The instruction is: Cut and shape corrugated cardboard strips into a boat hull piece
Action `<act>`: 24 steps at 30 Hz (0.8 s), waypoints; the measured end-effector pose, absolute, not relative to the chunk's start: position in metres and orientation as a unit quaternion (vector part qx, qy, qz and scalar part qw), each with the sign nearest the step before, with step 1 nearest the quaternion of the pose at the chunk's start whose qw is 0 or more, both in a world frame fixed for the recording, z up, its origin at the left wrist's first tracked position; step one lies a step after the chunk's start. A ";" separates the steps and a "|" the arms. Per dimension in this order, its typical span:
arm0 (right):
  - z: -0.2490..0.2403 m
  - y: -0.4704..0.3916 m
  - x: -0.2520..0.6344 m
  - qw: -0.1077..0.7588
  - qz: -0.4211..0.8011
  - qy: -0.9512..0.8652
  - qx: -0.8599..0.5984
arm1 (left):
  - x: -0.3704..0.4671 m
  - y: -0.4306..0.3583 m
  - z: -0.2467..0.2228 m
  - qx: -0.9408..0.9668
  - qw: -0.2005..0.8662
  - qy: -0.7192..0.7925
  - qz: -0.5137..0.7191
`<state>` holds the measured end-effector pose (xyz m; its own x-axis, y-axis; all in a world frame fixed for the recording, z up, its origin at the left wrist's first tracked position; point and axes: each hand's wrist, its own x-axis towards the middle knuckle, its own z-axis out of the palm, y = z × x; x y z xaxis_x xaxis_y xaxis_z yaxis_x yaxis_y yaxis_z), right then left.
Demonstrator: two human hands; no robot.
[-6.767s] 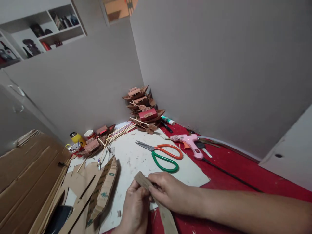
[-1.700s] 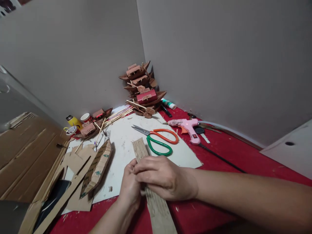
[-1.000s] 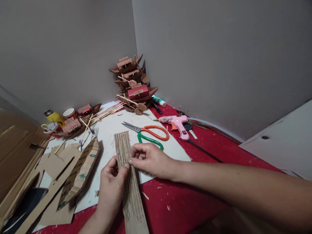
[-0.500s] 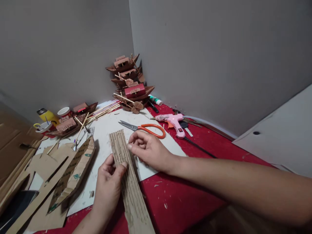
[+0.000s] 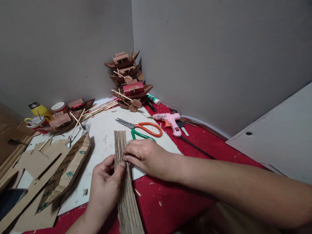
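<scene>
A long corrugated cardboard strip (image 5: 126, 198), its ridges bare, runs from the bottom edge up to the middle of the view. My left hand (image 5: 104, 178) grips it from the left, thumb on top and fingers curled at its edge. From the right, my right hand (image 5: 146, 157) pinches the strip's ridged face just above that thumb; whether a loose bit of paper is between the fingertips is hidden. Just beyond my right hand lie scissors (image 5: 148, 128) with one orange and one green handle. A cardboard boat hull (image 5: 70, 165) rests left of my left hand.
Right of the scissors, a pink glue gun (image 5: 172, 121) lies on the red tabletop (image 5: 168, 201), its cord trailing right. Several brown model boats (image 5: 134, 89) are stacked at the wall corner. Sticks (image 5: 102, 109), cups (image 5: 36, 123) and cut cardboard (image 5: 46, 198) occupy the left.
My right hand has moved from beside the strip onto its ridged face, next to my left thumb. The strip has turned more upright, and the green scissor handle has come into sight.
</scene>
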<state>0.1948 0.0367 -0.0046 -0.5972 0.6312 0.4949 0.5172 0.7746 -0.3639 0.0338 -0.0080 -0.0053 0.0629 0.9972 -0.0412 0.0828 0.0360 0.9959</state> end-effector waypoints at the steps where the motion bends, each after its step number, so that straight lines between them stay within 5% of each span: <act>1: -0.004 0.035 0.194 0.305 0.091 -0.890 -0.326 | 0.034 -0.008 -0.006 0.525 0.506 0.516 0.450; 9: 0.000 0.027 0.188 0.248 0.056 -0.913 -0.318 | 0.033 -0.007 -0.009 0.529 0.477 0.534 0.455; 15: 0.001 0.044 0.198 0.410 0.048 -0.833 -0.369 | 0.036 -0.006 -0.001 0.468 0.526 0.531 0.472; 19: 0.009 0.043 0.202 0.490 0.148 -0.772 -0.378 | 0.033 0.000 -0.001 0.441 0.520 0.514 0.520; 24: 0.006 0.024 0.189 0.358 0.397 -0.763 -0.364 | 0.026 0.009 0.000 0.426 0.449 0.503 0.603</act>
